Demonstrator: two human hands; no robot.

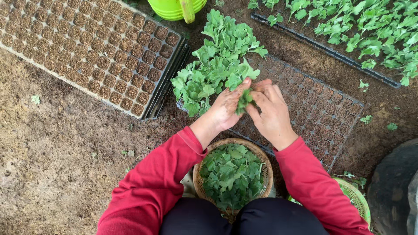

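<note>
Between my knees sits a round woven basket heaped with loose green cuttings, the closest thing to me. Just above it both my hands meet over a black seedling tray whose cells hold dark soil. My left hand is curled, thumb and fingers pinching a small leafy cutting, and my right hand closes on the same sprig from the other side, so the cutting is held between the two hands, above the tray near its planted end. That end of the tray, left of my hands, is crowded with upright green cuttings already set in their cells; the cells to the right show only soil. Red sleeves cover both arms.

Farther left, well apart, lies a stack of trays filled with brown plugs. At the top edge is part of a lime-green watering can, and the top right corner holds another black tray of leafy seedlings. By my right elbow a green mesh basket shows partly.
</note>
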